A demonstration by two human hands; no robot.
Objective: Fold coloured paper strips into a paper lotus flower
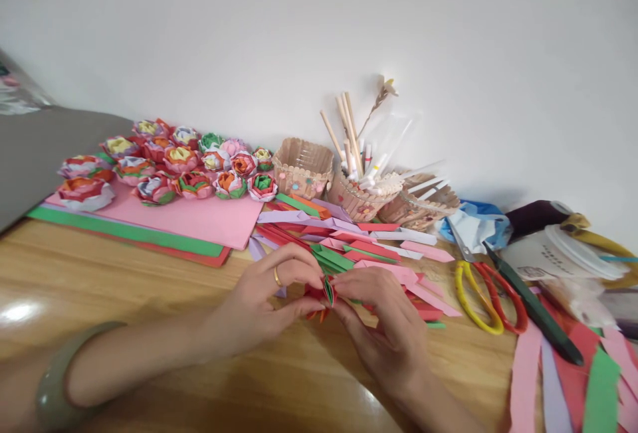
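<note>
Many paper flowers (pixel 182 156): stood in a cluster at far left; these appeared finished, petals layered and opened.
Paper sheets (pixel 209 217): lay flat under and beside the flowers, pink uppermost, green and red edges showing.
Left hand (pixel 279 287): closed, thumb and fingers pinching the left side of the paper piece (pixel 328 292).
Paper piece, place: between both hands, over the near edge of the folded strips (pixel 333 258), centre.
Paper piece, stage: judged partly made; red, green and orange parts were bunched, not spread like the flowers.
Paper piece, direction: green folded edges faced the camera, their long axis roughly near to far; orange tips pointed near. Whole axis not readable behind fingers.
Folded strips, supply: a large loose pile; judged much folding done, much assembly left.
Right hand (pixel 389 313): closed, fingertips gripping the right side of the piece.
Long strips (pixel 601 386): lay at near right, apparently cut but unfolded.
</note>
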